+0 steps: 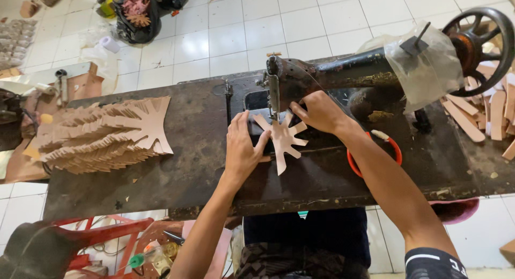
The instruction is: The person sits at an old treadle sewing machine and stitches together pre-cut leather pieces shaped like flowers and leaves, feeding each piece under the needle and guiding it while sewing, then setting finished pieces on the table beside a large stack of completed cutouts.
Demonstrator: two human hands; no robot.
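A tan, many-fingered leather cutout (282,139) lies flat under the needle of a black sewing machine (332,75). My left hand (242,147) presses flat on the cutout's left side, fingers spread. Behind the needle, my right hand (321,111) pinches the cutout's far edge. Neither hand lifts the piece off the dark worktable (177,166).
A fanned stack of matching tan cutouts (107,134) sits at the table's left. Tan strips (485,112) pile up at the right beside the handwheel (485,43). Red-handled scissors (394,147) lie near my right forearm. A red stool (102,233) stands at lower left.
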